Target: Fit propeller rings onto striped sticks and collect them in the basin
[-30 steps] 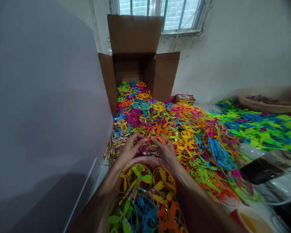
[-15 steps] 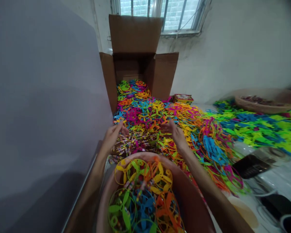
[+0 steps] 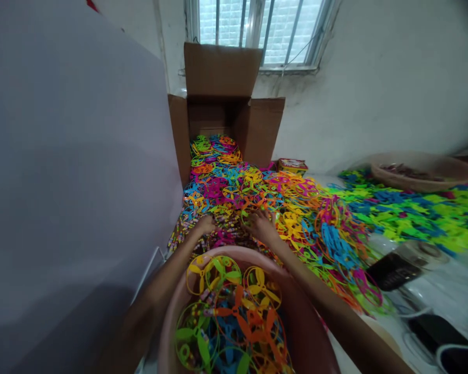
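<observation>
My left hand (image 3: 206,224) is curled at the left edge of a heap of small colour-banded sticks (image 3: 228,227); its fingertips are hidden. Across the heap, my right hand (image 3: 260,225) presses its bent fingers down beside a green ringed propeller, and what lies under them is hard to make out. Close in front of me, between my forearms, stands a pink tub (image 3: 234,253). Inside it are ringed plastic propellers, among them an orange propeller (image 3: 237,314), a green one (image 3: 197,335) and a yellow one (image 3: 260,285), with banded sticks among them.
An open cardboard box (image 3: 222,70) lies behind, spilling a large pile of propellers (image 3: 253,176). Green and blue plastic pieces (image 3: 409,215) spread at right, near a pinkish basin (image 3: 425,182). A grey panel (image 3: 81,182) stands close on my left.
Both hands have come down and inward onto the banded sticks, closer together. An orange propeller now lies on top in the tub. The view has tilted slightly upward.
</observation>
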Motion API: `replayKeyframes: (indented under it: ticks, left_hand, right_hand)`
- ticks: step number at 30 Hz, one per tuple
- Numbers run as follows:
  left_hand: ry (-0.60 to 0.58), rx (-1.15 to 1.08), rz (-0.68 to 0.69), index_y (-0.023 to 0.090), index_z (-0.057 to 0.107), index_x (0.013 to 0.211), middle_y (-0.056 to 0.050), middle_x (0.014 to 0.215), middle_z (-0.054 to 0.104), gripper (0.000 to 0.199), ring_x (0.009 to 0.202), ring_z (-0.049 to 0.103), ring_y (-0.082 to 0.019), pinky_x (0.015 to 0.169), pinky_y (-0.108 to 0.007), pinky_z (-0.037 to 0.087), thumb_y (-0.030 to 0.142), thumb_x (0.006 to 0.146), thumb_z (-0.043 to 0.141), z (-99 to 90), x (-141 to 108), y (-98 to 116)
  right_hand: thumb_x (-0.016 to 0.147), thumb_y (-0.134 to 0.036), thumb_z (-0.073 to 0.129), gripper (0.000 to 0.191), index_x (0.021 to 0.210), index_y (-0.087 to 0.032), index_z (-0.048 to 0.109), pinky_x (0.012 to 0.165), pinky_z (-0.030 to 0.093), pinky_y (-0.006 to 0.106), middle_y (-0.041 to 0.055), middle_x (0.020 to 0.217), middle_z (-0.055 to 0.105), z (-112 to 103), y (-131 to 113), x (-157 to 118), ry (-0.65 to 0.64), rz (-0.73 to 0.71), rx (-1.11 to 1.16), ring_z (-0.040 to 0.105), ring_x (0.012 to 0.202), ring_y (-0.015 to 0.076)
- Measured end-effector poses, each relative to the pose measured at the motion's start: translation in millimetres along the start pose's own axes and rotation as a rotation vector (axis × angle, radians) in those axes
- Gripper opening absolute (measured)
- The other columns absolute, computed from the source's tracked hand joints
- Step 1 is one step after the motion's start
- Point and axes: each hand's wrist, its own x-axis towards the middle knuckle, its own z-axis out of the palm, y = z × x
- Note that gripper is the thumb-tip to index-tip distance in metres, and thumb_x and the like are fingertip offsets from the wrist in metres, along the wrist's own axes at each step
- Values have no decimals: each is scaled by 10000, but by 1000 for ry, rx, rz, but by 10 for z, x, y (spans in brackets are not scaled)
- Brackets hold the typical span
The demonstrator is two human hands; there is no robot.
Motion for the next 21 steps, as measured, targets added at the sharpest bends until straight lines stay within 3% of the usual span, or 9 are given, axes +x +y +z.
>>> replayKeyframes:
  ticks: [3,5,7,10,12,15,21]
  left_hand:
    - [26,-122,13,148,565,622,87,474,433,362,407,384,-48,408,-172,309,333,881,736,-44,-20,106]
    - [42,-210,23,183,512,538,89,395,353,414,377,332,-49,391,-186,229,330,820,776,-39,-80,217]
    - [50,-308,31,193,537,572,65,427,442,373,407,414,-72,412,-194,268,368,805,771,8,-181,356]
    - [78,-460,49,187,614,789,3,665,642,254,555,585,-120,484,-205,398,409,795,739,121,-394,583]
    - [109,-528,64,196,618,904,3,764,664,272,614,614,-120,510,-201,426,410,779,731,190,-552,714]
    - [155,-580,95,191,632,932,24,743,635,298,592,580,-97,515,-194,414,405,766,755,256,-753,829]
    - [118,-608,125,187,667,919,17,757,642,271,625,583,-98,559,-195,430,360,759,799,306,-854,763]
  right_hand:
    - [719,-592,754,409,935,-247,719,1121,324,568,99,1188,718,-42,-74,-20,49,37,278,505,1313,372]
    - [760,-667,649,446,937,-262,708,1005,465,519,62,1079,751,-49,-159,-87,38,68,486,632,1157,326]
    - [781,-687,592,448,912,-271,694,897,539,488,43,1020,765,-40,-265,-182,8,99,673,697,1032,299]
    - [748,-594,699,350,848,-260,672,863,573,474,35,988,775,-2,-432,-328,-71,166,947,739,951,289]
    - [731,-486,785,286,851,-251,676,894,577,450,26,972,779,35,-522,-406,-120,219,1093,755,930,275]
    - [721,-386,846,275,903,-252,689,897,584,414,13,969,785,88,-589,-481,-155,282,1205,769,880,253]
    - [610,-276,925,355,850,-257,664,918,570,355,-46,883,761,103,-554,-501,7,333,1323,764,924,217]
